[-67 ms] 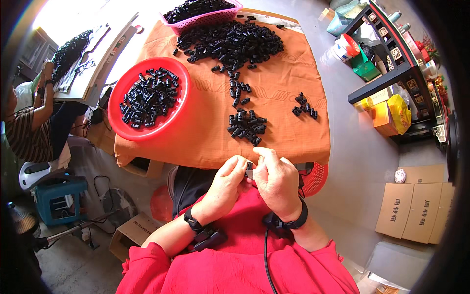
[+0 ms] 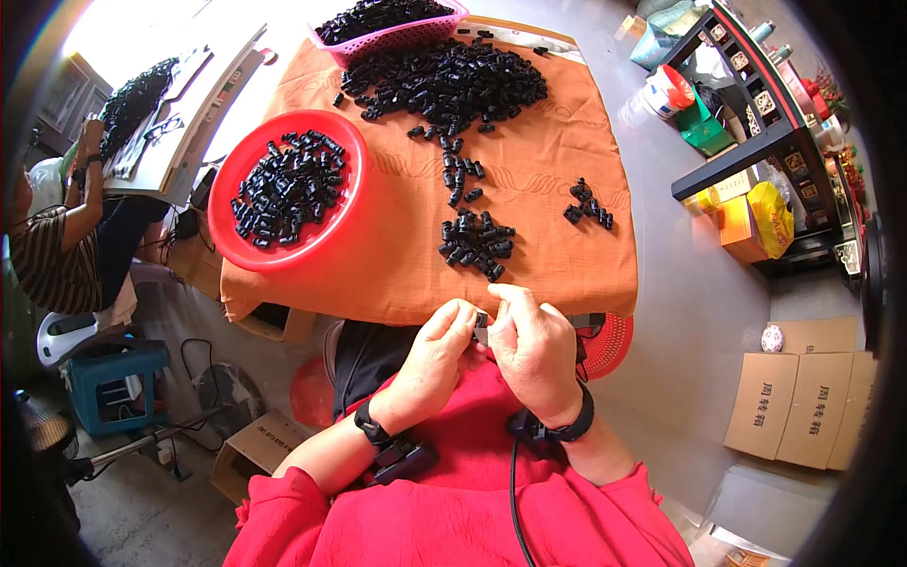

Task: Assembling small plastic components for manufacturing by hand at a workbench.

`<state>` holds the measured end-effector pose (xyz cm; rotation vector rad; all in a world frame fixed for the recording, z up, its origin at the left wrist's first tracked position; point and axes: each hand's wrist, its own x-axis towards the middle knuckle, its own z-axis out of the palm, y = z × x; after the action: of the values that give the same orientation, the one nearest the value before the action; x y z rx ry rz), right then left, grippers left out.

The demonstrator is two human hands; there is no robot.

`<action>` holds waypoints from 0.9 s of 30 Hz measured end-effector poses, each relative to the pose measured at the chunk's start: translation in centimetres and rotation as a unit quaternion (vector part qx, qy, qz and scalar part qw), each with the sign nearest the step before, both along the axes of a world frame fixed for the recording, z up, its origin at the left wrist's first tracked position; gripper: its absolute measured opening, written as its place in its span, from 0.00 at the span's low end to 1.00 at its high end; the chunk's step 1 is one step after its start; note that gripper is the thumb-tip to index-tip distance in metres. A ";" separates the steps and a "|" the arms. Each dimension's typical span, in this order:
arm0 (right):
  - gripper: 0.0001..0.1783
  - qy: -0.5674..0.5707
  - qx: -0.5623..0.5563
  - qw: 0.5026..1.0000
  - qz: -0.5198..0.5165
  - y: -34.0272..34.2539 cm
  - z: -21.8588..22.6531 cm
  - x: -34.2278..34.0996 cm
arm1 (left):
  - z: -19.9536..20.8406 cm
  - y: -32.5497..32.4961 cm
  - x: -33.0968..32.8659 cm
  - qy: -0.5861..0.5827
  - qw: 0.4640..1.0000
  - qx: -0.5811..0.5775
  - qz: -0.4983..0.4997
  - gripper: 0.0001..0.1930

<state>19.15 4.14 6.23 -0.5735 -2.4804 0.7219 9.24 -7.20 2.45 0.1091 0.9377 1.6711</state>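
Just off the table's near edge, both my hands meet on one small black cylindrical plastic part. My left hand pinches it between thumb and fingers. From the other side my right hand closes on it too, its index finger bent above the thumb. The fingers cover most of the part. Beyond my fingertips lies a small heap of black plastic parts on the orange cloth. A red round basin to the left holds many similar parts.
A large pile of black parts covers the far table, beside a pink basket of more. A few parts lie at the right. At far left another person works at a white table. Cartons stand right.
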 end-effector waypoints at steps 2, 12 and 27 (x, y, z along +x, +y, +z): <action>0.17 0.000 -0.001 1.000 -0.001 0.0 0.0 0.0 | -0.1 0.0 0.0 0.005 1.000 0.003 -0.001 0.09; 0.16 -0.016 0.010 1.000 -0.004 -0.1 0.0 0.0 | -0.2 0.0 0.2 0.076 0.997 -0.011 0.014 0.09; 0.18 -0.008 -0.003 1.000 -0.011 0.3 0.3 0.6 | 0.4 0.3 -0.2 0.041 0.999 -0.007 -0.017 0.10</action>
<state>19.77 4.42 6.49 -0.6102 -2.4833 0.7196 9.08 -6.94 2.81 0.1840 1.0025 1.6389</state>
